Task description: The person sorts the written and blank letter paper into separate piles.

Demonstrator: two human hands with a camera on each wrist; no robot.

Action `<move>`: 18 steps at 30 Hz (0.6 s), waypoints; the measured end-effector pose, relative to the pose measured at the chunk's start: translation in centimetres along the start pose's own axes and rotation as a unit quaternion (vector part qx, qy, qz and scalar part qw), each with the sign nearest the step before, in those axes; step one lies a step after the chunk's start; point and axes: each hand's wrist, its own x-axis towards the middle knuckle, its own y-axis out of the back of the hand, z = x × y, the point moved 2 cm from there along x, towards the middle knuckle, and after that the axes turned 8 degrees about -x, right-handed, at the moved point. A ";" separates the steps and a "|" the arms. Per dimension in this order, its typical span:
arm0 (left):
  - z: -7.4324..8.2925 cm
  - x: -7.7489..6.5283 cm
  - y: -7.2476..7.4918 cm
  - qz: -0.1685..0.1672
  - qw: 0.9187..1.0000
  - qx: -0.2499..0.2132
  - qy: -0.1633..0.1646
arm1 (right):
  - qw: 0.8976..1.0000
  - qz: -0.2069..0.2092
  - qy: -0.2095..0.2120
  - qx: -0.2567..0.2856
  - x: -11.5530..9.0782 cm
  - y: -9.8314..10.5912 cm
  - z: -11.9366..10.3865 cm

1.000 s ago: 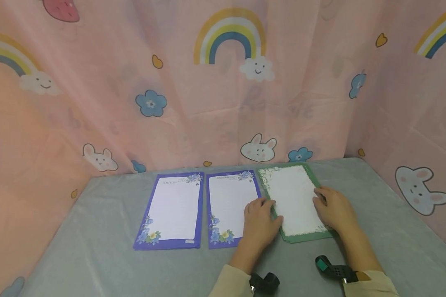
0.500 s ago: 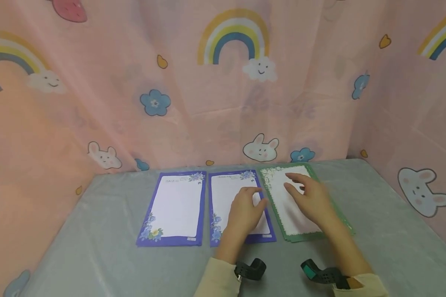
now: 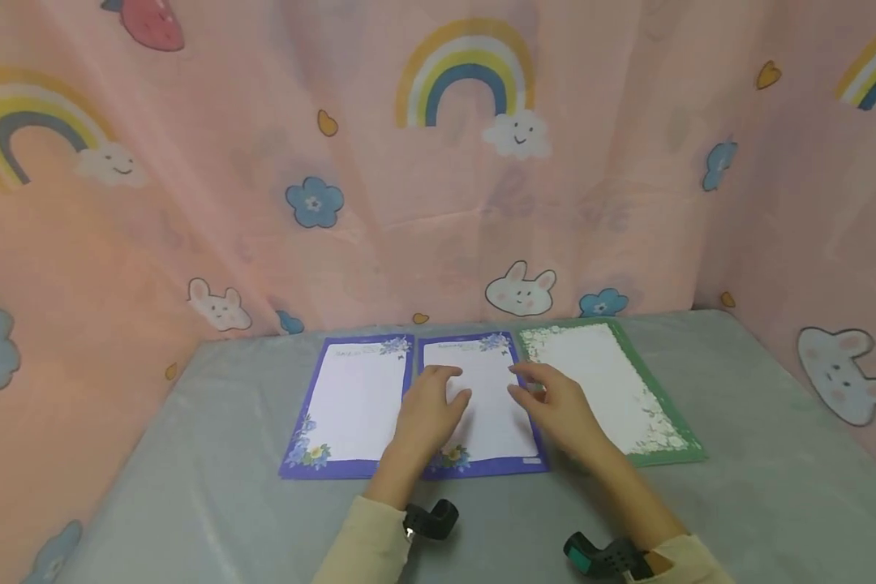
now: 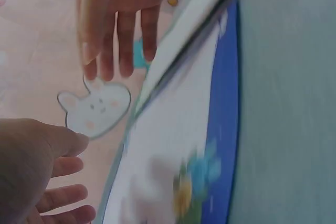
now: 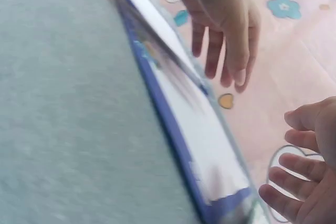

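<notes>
My left hand (image 3: 423,414) and right hand (image 3: 560,410) hover over the middle purple-bordered letter paper (image 3: 485,414), one toward each side of it, holding nothing. Both have relaxed fingers, with a gap between the two hands. Blue flowers decorate this paper's corners, and its lower left is partly covered by my left hand. In the left wrist view, my left hand (image 4: 39,166) shows at lower left, fingers apart. The right wrist view has my right hand (image 5: 307,166) at the right edge, its fingers spread a little.
Left of the middle paper lies another purple-bordered letter paper (image 3: 361,405). To the right is green-bordered letter paper (image 3: 613,381) with white flowers, partly behind my right forearm. All lie on a grey cloth-covered table (image 3: 212,454). A pink patterned curtain (image 3: 423,227) stands behind.
Both hands have let go of the green-bordered paper's side edges and moved left over the middle purple-bordered paper. The head view has shifted slightly; the papers keep their order.
</notes>
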 end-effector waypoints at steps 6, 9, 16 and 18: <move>-2.1 0.3 1.6 0.001 0.999 0.032 -0.011 | 1.000 -0.014 -0.015 -0.015 0.0 -2.0 0.5; -3.0 0.3 2.0 0.001 1.000 0.024 -0.011 | 1.000 -0.014 -0.019 -0.017 0.0 -2.9 0.8; -5.7 -0.6 1.6 0.036 0.999 -0.001 -0.014 | 0.999 0.001 -0.022 -0.023 0.0 -4.1 1.4; -6.2 -0.8 1.3 0.052 0.998 0.002 -0.032 | 0.999 0.016 -0.036 -0.025 -0.1 -4.2 1.6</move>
